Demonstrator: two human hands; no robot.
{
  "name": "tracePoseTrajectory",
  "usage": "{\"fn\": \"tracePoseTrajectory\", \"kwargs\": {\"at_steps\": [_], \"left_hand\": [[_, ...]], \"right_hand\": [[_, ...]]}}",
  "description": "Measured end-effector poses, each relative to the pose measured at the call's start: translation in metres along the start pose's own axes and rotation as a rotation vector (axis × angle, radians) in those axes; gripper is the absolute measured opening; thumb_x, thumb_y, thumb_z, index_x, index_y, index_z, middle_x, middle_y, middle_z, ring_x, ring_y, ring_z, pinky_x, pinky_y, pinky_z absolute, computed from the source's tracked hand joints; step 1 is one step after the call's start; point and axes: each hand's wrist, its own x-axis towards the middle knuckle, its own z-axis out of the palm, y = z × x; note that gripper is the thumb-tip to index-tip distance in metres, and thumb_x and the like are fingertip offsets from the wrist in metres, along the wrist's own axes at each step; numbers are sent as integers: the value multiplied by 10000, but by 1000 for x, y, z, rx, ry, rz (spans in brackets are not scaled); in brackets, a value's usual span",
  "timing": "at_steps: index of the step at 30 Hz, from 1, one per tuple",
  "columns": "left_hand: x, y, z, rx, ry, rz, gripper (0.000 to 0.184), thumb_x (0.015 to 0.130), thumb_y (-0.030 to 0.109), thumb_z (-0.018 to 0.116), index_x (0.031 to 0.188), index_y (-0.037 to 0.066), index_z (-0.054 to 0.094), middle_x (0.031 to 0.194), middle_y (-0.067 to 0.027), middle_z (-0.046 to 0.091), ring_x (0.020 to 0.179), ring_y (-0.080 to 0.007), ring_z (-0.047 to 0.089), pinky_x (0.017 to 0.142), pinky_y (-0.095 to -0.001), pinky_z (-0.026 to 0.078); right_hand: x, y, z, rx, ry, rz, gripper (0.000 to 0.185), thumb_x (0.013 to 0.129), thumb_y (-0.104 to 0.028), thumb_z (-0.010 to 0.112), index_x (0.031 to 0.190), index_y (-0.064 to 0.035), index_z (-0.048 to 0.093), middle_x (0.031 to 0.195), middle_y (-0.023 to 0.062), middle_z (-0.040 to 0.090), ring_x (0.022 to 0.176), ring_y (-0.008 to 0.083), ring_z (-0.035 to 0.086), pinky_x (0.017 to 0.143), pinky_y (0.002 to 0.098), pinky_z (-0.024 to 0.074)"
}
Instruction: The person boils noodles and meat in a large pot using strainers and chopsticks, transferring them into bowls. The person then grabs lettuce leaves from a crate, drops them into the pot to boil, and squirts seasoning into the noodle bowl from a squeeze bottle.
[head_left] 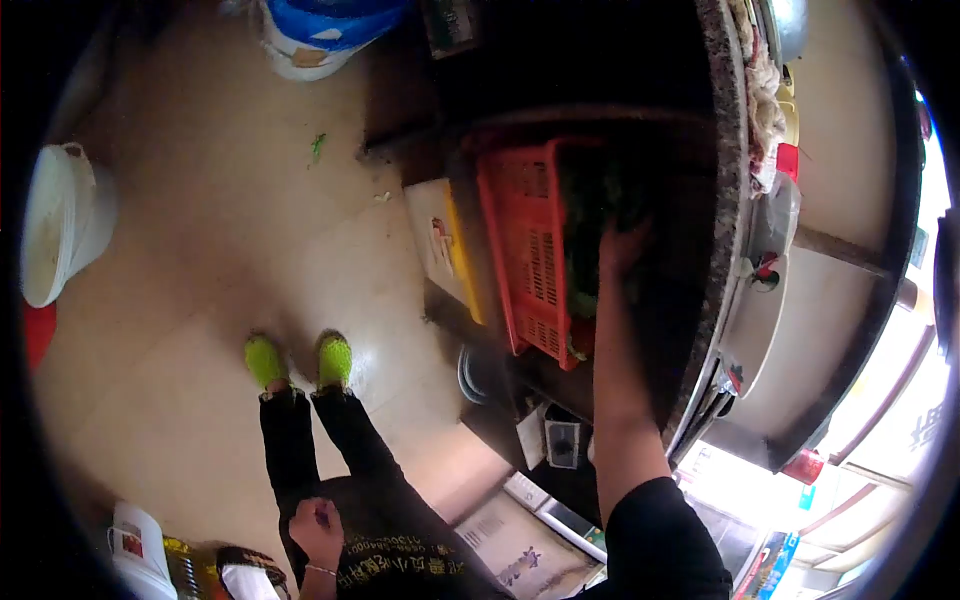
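My right arm stretches under the counter, and my right hand (622, 248) reaches into dark leafy greens (585, 230) in a red plastic basket (545, 250). Shadow and leaves hide its fingers, so their grip does not show. The basket has slotted sides and sits on a shelf. My left hand (318, 532) is closed in front of the dark apron (400, 545), with a bracelet at its wrist. A small dark purplish bit shows between its fingers, too small to name.
A granite-edged counter (728, 180) runs above the basket. A yellow-edged white box (445, 245) stands beside the shelf. White buckets (85, 220) are at the left. Scraps of green (318, 148) lie on the tiled floor. An oil bottle (183, 568) stands at bottom left.
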Motion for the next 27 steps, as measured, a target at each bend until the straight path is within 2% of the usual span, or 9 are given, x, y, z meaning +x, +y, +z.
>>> {"fn": "tracePoseTrajectory", "kwargs": {"at_steps": [4,6,8,10,17,19,20,25,27], "left_hand": [[14,3,-2,11,86,92,62,743,97,609,717,62,565,623,-80,565,494,-245,556,460,-337,430],[15,4,-4,-59,-33,-98,52,741,89,601,714,70,561,602,-64,558,470,-228,546,447,-330,419],[33,21,-10,-22,-14,-53,51,735,86,605,711,74,562,581,-54,551,458,-218,540,452,-330,418],[40,34,-8,42,92,102,61,737,95,616,719,76,561,559,-52,537,456,-216,534,446,-325,410],[44,29,-9,64,59,70,88,739,124,639,759,84,563,544,-49,521,454,-220,524,446,-337,398],[41,30,-12,58,-26,-36,89,736,122,637,765,81,563,563,-54,529,468,-234,530,450,-343,401],[38,26,-11,59,-28,-37,89,736,122,637,765,81,563,563,-54,529,468,-234,530,450,-343,401],[34,6,-3,63,-6,45,86,726,120,636,763,77,571,636,-65,560,519,-268,545,467,-358,410],[34,11,-5,37,-16,23,83,727,120,634,760,77,572,628,-68,554,523,-269,547,472,-361,411]], "right_hand": [[34,-4,32,-152,-126,20,860,739,-457,690,1376,-26,305,1372,198,383,1287,343,328,1072,423,259],[57,50,87,-215,-105,-46,870,734,-486,682,1378,-36,309,1371,190,389,1281,332,343,1077,418,253],[69,83,105,-277,-85,-111,880,729,-515,675,1380,-46,312,1370,182,395,1275,320,357,1081,412,247],[78,93,102,52,-342,131,816,745,-483,675,1364,-59,357,1357,154,424,1253,292,395,1062,399,283],[42,105,43,316,-308,66,590,812,-269,639,1340,-120,423,1313,155,469,1182,294,467,975,386,391],[16,89,17,-393,-37,-570,533,822,-220,625,1311,-100,451,1245,148,516,1111,293,514,939,386,419],[12,80,6,-394,-40,-570,533,822,-220,625,1311,-100,451,1245,148,516,1111,293,514,939,386,419],[9,33,-49,931,-13,588,427,848,-212,577,1239,-62,493,1208,134,527,1049,285,540,894,414,449],[7,-6,-74,1118,-3,769,425,849,-223,574,1239,-73,497,1213,129,528,1047,282,543,886,415,455]]}}
